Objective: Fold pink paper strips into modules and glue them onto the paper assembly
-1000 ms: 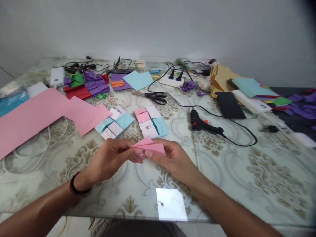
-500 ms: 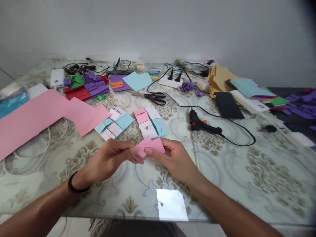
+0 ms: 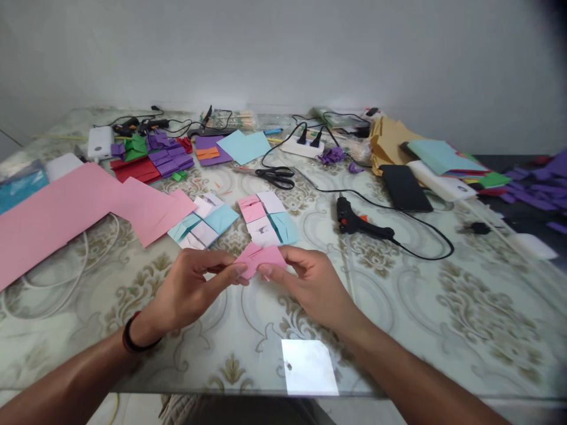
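A small folded piece of pink paper [image 3: 261,260] is held up between both hands over the table's near middle. My left hand [image 3: 195,286] pinches its left end between thumb and fingers. At the other end, my right hand [image 3: 312,283] grips it the same way, thumb on the front face. Just beyond lie two folded paper squares: one of pink, white and light blue paper [image 3: 266,219], the other of white and light blue paper [image 3: 204,221]. The fingertips behind the pink paper are partly hidden.
Black scissors [image 3: 277,176] and a glue gun [image 3: 361,219] with its cord lie beyond the hands. Large pink sheets [image 3: 57,206] cover the left side. Purple folded strips [image 3: 170,159], a power strip [image 3: 303,146] and a black phone-like slab [image 3: 405,188] are farther back.
The pink paper's two parts have turned between my fingers, its left part tilting and showing a fold line. Both hands keep hold of it; the view has shifted slightly.
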